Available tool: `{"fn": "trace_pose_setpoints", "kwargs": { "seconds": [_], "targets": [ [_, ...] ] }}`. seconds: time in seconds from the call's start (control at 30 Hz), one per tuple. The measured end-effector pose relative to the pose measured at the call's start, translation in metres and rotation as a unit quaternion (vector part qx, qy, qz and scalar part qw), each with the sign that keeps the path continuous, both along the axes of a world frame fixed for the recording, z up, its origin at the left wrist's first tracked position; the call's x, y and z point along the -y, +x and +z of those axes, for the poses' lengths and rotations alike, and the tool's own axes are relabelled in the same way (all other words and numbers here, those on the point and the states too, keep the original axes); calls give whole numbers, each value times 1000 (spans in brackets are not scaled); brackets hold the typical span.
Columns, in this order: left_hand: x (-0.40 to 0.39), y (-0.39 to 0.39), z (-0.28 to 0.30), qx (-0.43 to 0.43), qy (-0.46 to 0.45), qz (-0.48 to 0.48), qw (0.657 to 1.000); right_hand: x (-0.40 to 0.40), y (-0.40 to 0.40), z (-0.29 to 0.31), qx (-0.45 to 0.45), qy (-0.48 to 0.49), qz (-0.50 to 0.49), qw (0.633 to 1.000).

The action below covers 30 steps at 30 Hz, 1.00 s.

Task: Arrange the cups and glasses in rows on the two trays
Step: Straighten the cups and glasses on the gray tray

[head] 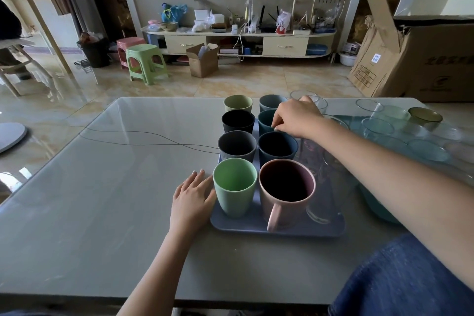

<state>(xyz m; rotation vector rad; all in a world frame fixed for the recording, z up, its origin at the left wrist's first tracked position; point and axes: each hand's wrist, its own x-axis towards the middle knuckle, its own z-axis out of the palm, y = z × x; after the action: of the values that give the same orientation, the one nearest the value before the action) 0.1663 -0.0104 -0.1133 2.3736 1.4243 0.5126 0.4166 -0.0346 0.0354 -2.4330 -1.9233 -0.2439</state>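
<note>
On the blue tray (246, 226) of cups, my right hand (295, 117) pinches the teal cup (265, 122) at its rim, while my left hand (191, 199), fingers straight together, touches the light green cup (234, 188).

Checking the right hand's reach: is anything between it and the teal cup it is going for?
Nothing visible. The right hand is already at the teal cup, fingertips on its rim, having reached over the clear glasses on the blue tray.
</note>
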Motion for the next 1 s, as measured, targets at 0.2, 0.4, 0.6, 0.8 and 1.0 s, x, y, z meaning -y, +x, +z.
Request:
{"fn": "trace_pose_setpoints", "kwargs": {
  "seconds": [0.2, 0.4, 0.6, 0.8, 1.0],
  "targets": [
    [-2, 0, -3, -4, 3, -3, 1000, -1, -4, 0, 16, -10, 13, 1000],
    [-2, 0, -2, -3, 2, 0, 1000, -5, 1, 2, -26, -32, 15, 999],
    [-2, 0, -1, 2, -4, 2, 1000, -19, 23, 22, -93, 81, -11, 992],
    [-3, 0, -1, 11, 0, 3, 1000, -57, 30, 9, 12, -45, -29, 999],
    [-5, 0, -1, 9, -2, 5, 1000, -80, 30, -2, 47, -42, -51, 997]
  ]
}}
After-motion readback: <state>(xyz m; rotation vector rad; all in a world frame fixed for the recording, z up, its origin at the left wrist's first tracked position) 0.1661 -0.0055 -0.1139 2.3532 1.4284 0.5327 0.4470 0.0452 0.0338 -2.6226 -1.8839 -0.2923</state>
